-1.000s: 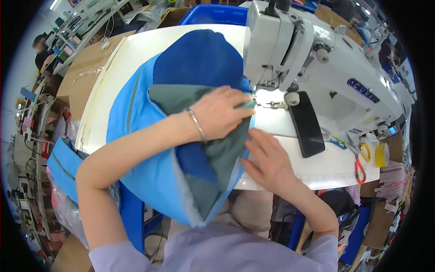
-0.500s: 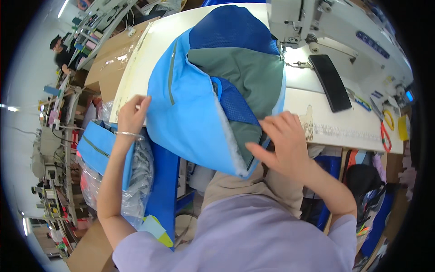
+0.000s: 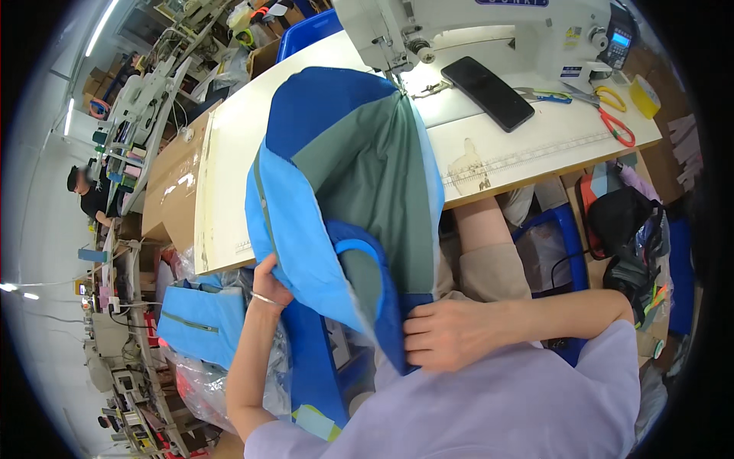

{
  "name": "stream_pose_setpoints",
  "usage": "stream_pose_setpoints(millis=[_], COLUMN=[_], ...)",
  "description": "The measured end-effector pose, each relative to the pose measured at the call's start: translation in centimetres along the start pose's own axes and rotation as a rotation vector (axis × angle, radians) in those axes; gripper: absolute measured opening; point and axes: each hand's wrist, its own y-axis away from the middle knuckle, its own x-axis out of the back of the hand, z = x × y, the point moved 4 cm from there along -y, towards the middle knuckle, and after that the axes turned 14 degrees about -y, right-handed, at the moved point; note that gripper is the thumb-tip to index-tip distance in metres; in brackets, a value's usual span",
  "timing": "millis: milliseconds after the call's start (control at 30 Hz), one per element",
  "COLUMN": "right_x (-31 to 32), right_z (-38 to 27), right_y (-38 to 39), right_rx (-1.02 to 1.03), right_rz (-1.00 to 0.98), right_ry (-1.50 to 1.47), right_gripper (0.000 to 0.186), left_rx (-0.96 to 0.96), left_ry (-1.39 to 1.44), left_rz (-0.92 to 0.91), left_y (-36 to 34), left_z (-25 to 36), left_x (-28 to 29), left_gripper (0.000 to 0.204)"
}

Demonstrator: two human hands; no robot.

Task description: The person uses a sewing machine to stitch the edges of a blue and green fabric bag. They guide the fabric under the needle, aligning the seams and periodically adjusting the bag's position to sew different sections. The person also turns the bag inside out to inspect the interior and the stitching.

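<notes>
A large sewn fabric piece in light blue, navy and grey-green lies over the table's front edge and hangs down to my lap. Its far right corner reaches under the sewing machine's needle area. My left hand grips the light blue side at its lower left edge, the thumb on top and the other fingers partly hidden. Close to my body, my right hand is closed on the navy lower edge. Between the hands the piece gapes, and a curved bright-blue trim shows inside.
On the white table, right of the fabric, lie a black phone, scissors with red and yellow handles and a yellow tape roll. Light blue zippered pieces sit on plastic at lower left. A co-worker is far left.
My right hand has gone from spread fingers beside the fabric to a closed grip on its lower edge. The fabric is drawn toward me and opened wider. My left hand now grips its lower left side.
</notes>
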Motion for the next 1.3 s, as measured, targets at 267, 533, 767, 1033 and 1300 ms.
stream_pose_setpoints(millis=[267,533,767,1033,1300], right_x=[-0.2,-3.9,-3.1,-8.0,-3.3], right_z=[7.0,15.8,8.5,10.6,11.4], right_y=[10.3,4.8,0.0,5.6,5.6], right_rx=[-1.119,-0.944,-0.908,-0.980,-0.843], right_rz=[0.820,0.817,0.642,0.647,0.894], right_ry=[-0.735,-0.816,-1.237,-1.222,-1.101], right_gripper=[0.053,0.065,0.047,0.043,0.019], left_rx=[-0.192,-1.120,-0.069,-0.461,-1.174], left_ry=[-0.652,-1.711,-1.952,-2.151,-1.891], left_rz=[0.383,0.523,0.219,0.323,-0.078], left_y=[6.0,3.1,-22.6,-35.8,-17.3], left_z=[10.0,18.1,16.4,12.9,12.6], left_x=[2.0,-18.0,-18.1,-18.9,-27.2], left_gripper=[0.044,0.031,0.067,0.065,0.028])
